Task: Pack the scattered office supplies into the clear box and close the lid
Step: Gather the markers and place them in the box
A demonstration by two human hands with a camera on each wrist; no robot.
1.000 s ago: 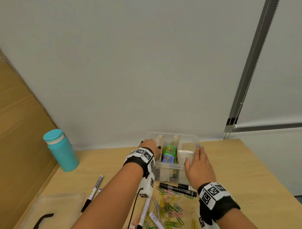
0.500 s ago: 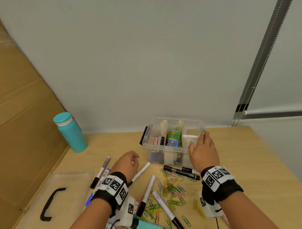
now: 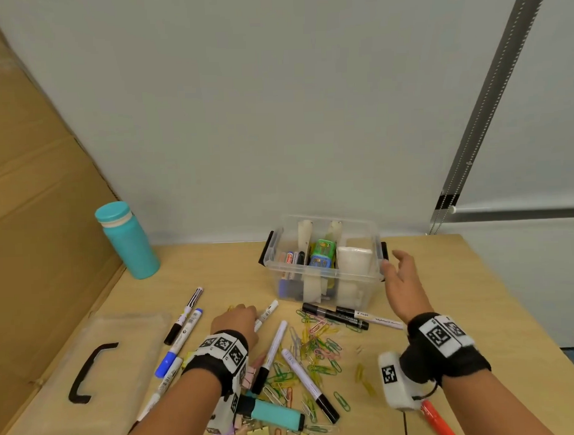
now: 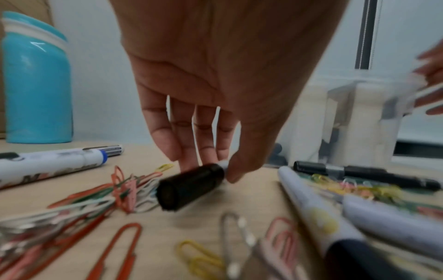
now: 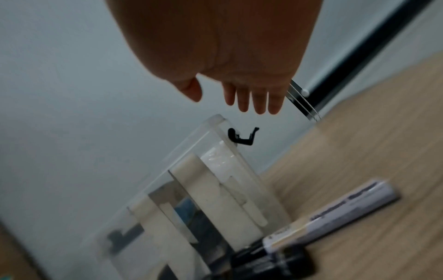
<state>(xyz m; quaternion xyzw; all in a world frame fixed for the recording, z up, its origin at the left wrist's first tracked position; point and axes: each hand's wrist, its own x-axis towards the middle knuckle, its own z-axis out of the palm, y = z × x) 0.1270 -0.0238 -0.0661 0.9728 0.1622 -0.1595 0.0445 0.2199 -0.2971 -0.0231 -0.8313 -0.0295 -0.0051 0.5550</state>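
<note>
**Left pinch on marker, slip risk**

Fingers (image 4: 210, 151) and thumb of my left hand (image 3: 234, 321) pinch the marker (image 4: 191, 186) just behind its black cap, still on the table (image 3: 477, 292). Right hand (image 3: 400, 278) hangs beside the box (image 3: 323, 274), fingers spread, holding nothing.

Risks as I see them:
- Grip sits near one end, so the marker may pivot and drop.
- Clips (image 3: 316, 346) lie close and could get dragged along.
- Box unbraced; it may slide when I drop the marker in.
- Lid (image 3: 99, 370) sits far left.
</note>
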